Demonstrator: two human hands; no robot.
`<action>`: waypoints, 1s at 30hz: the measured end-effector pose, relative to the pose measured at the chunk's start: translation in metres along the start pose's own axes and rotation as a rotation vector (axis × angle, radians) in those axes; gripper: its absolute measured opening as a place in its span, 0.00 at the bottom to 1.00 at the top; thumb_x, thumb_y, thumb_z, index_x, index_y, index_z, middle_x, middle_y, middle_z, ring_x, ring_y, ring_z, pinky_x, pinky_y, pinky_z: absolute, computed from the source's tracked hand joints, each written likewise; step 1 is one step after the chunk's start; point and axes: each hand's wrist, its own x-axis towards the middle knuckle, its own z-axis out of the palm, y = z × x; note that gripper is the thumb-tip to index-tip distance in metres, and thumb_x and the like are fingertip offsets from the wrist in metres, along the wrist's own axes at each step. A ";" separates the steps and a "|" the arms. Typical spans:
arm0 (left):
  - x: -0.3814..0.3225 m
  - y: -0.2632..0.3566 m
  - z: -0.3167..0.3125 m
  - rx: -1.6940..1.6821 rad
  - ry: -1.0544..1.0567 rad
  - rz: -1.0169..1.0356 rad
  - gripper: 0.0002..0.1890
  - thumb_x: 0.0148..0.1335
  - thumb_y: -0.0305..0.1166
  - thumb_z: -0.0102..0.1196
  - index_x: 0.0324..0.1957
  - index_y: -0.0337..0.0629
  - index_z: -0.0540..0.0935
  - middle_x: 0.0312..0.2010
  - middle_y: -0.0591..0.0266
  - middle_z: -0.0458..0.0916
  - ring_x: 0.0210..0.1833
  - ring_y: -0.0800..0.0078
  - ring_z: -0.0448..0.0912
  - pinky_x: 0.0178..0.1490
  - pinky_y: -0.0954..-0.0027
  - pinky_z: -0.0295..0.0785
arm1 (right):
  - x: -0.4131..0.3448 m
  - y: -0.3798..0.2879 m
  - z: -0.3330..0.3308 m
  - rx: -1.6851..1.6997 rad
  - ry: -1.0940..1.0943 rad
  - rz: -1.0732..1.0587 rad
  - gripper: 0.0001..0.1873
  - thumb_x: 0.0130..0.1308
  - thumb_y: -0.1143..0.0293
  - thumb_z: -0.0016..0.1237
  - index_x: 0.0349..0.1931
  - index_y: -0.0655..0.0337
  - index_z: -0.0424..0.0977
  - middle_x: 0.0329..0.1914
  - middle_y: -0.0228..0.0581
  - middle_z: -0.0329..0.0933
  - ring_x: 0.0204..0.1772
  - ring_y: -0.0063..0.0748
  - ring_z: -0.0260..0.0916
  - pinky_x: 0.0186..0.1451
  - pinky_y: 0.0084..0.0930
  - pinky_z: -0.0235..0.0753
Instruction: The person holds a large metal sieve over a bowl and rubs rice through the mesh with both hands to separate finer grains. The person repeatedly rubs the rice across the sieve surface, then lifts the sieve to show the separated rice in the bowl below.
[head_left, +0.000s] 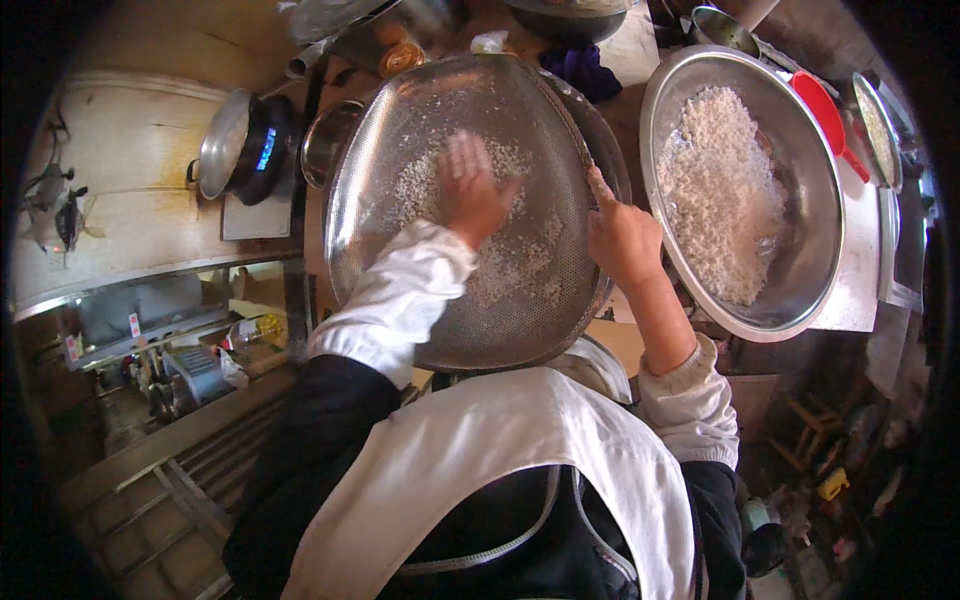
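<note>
A large round perforated metal sieve (450, 330) lies before me, with pale, damp-looking crumbs (517, 262) scattered over its mesh. My left hand (472, 187), slightly blurred, rests flat on the crumbs with its fingers spread. At the sieve's right rim is my right hand (626, 236), its index finger stretched along the rim and its other fingers curled at the edge. Just right of it stands a wide steel basin (810, 225) holding a heap of pale crumbly flour or meal (720, 195). Part of another round vessel shows beneath the sieve's right side.
A metal pan (225, 142) sits over a lit blue gas flame at the left. A small steel bowl (330, 142) stands beside the sieve. Behind are a dark purple cloth (581, 71) and a dark pan (570, 26). A red plastic scoop (821, 112) lies beyond the basin.
</note>
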 end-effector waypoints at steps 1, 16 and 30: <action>0.002 0.021 0.001 -0.076 0.013 0.006 0.46 0.61 0.56 0.45 0.67 0.26 0.49 0.69 0.37 0.43 0.73 0.45 0.42 0.73 0.50 0.34 | 0.000 -0.001 -0.001 -0.013 0.000 0.002 0.32 0.57 0.66 0.47 0.65 0.45 0.59 0.21 0.51 0.76 0.27 0.53 0.75 0.32 0.44 0.73; 0.015 -0.012 0.004 -0.286 0.124 -0.117 0.36 0.64 0.47 0.42 0.64 0.25 0.57 0.67 0.33 0.49 0.72 0.43 0.44 0.73 0.52 0.37 | -0.003 0.001 -0.004 0.038 0.007 0.033 0.32 0.58 0.66 0.47 0.65 0.44 0.59 0.22 0.52 0.76 0.29 0.54 0.75 0.34 0.45 0.73; 0.021 -0.021 -0.005 -0.199 0.001 0.033 0.36 0.65 0.43 0.43 0.66 0.25 0.52 0.69 0.39 0.47 0.74 0.52 0.43 0.73 0.55 0.35 | -0.004 0.000 -0.006 0.098 -0.036 0.070 0.31 0.57 0.65 0.49 0.64 0.41 0.61 0.24 0.53 0.76 0.30 0.55 0.75 0.35 0.45 0.74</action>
